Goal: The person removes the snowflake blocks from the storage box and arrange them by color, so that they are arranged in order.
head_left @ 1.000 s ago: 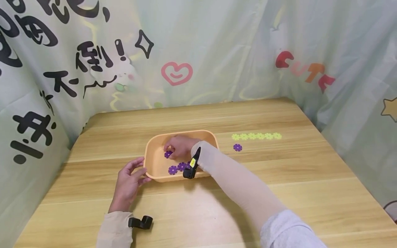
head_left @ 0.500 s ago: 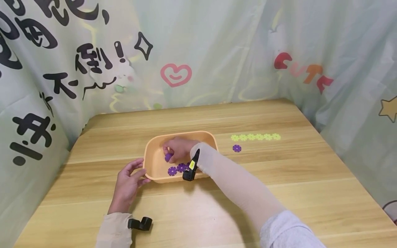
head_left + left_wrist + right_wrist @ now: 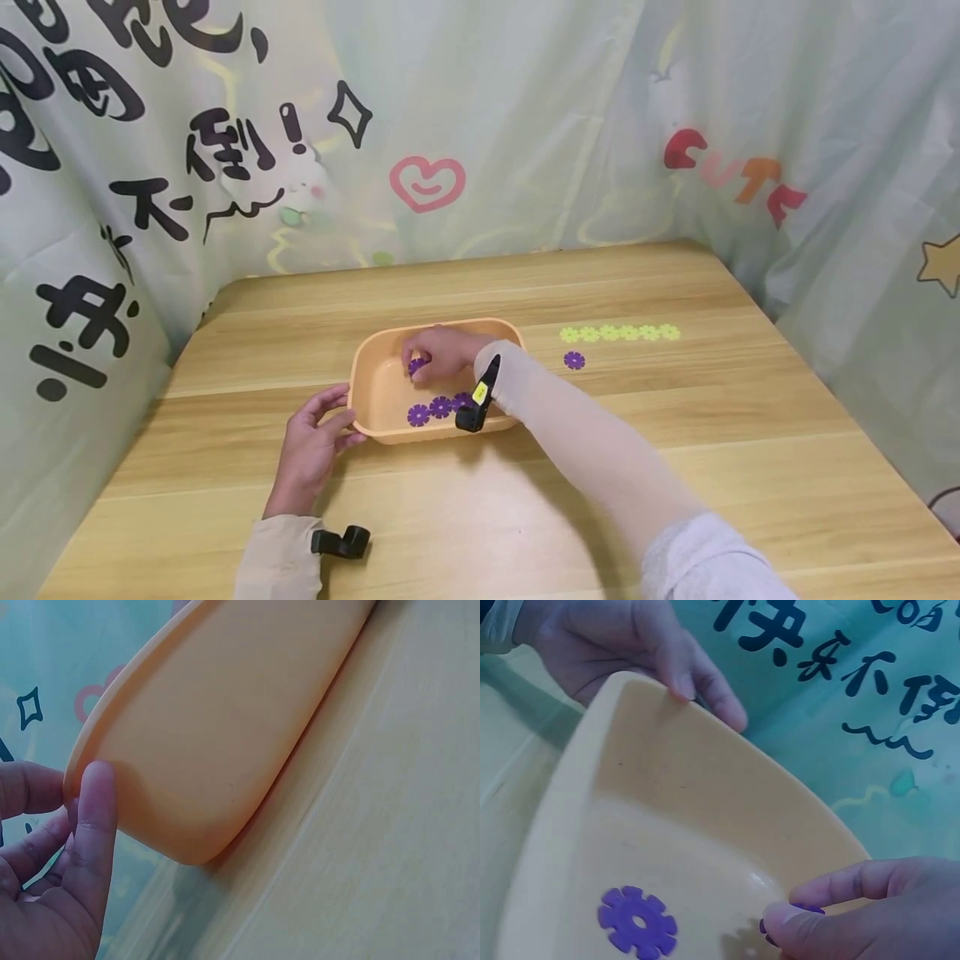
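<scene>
My left hand [image 3: 311, 446] grips the near-left corner of an orange plastic basin [image 3: 371, 367]. In the left wrist view its thumb [image 3: 96, 795] presses the outer wall, with the fingers at the rim. Inside the basin, my right hand [image 3: 446, 350] pinches a purple snowflake disc [image 3: 416, 365] between thumb and fingers. The right wrist view shows this disc mostly covered by the thumb [image 3: 787, 922]. A row of purple snowflake discs [image 3: 418, 414] lies on the basin floor along the near side, partly hidden by the right wrist camera.
Right of the basin, a straight row of several yellow snowflake discs [image 3: 609, 333] lies on the wooden table [image 3: 720, 450]. One purple disc [image 3: 574, 360] sits just below the row's left end. A printed curtain [image 3: 525, 125] hangs around the table.
My right hand shifts slightly right and away from me with the purple disc in its pinch; the disc tilts along the way. The left hand stays at the basin's corner.
</scene>
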`<state>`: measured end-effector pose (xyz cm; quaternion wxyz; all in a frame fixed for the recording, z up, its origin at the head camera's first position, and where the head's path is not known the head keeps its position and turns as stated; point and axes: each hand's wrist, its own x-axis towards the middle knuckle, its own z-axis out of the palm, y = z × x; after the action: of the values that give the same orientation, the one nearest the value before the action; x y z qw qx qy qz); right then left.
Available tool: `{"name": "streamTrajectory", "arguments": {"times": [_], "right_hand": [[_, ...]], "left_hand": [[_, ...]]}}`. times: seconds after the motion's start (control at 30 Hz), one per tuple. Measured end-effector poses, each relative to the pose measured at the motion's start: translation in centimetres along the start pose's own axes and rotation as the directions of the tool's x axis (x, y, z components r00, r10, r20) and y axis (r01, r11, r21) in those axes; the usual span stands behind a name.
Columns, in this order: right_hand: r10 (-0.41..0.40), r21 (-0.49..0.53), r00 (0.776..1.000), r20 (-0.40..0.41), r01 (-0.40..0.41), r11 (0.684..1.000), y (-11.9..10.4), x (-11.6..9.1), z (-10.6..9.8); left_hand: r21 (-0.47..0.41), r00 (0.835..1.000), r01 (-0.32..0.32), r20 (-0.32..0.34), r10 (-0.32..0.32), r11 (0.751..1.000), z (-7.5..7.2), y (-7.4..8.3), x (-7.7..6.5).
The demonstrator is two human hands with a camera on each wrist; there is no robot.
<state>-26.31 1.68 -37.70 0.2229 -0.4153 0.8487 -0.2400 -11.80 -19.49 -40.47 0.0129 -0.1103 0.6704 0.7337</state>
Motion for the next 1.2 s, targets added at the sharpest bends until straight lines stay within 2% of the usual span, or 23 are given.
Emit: {"name": "streamTrajectory", "arguments": {"times": [0.07, 0.2, 0.3, 0.43, 0.77, 1.07, 1.2], "right_hand": [[-0.010, -0.005, 1.000, -0.016, 0.010, 1.000, 0.3, -0.3, -0.3], [-0.010, -0.076, 0.998, -0.059, 0.006, 0.997, 0.6, -0.9, -1.1], [0.024, -0.082, 0.996, -0.084, -0.031, 0.996, 0.8, -1.5, -1.6], [0.083, -0.050, 0.987, -0.135, -0.091, 0.995, 1.1, -2.6, -2.5], [0.185, 0.038, 0.955, -0.231, -0.181, 0.983, 2.0, -6.2, -4.5], [0.193, 0.100, 0.924, -0.331, -0.169, 0.981, 3.3, -10.4, -4.9], [0.219, 0.187, 0.905, -0.366, -0.159, 0.969, 4.2, -12.4, -4.6]], "left_hand": [[0.003, 1.000, 0.000, 0.000, 0.000, 1.000, 0.0, 0.0, 0.0], [0.001, 1.000, -0.003, 0.001, 0.003, 1.000, 0.0, 0.0, 0.0], [-0.004, 1.000, -0.003, 0.002, 0.003, 1.000, 0.0, -0.1, -0.1], [-0.008, 1.000, 0.001, 0.002, -0.001, 1.000, 0.0, -0.1, -0.1], [-0.017, 1.000, -0.006, -0.001, 0.006, 1.000, -0.1, -0.2, -0.2], [-0.019, 1.000, -0.007, 0.002, 0.007, 1.000, -0.1, -0.1, -0.1], [-0.017, 1.000, -0.011, 0.001, 0.011, 1.000, 0.0, -0.1, -0.1]]}}
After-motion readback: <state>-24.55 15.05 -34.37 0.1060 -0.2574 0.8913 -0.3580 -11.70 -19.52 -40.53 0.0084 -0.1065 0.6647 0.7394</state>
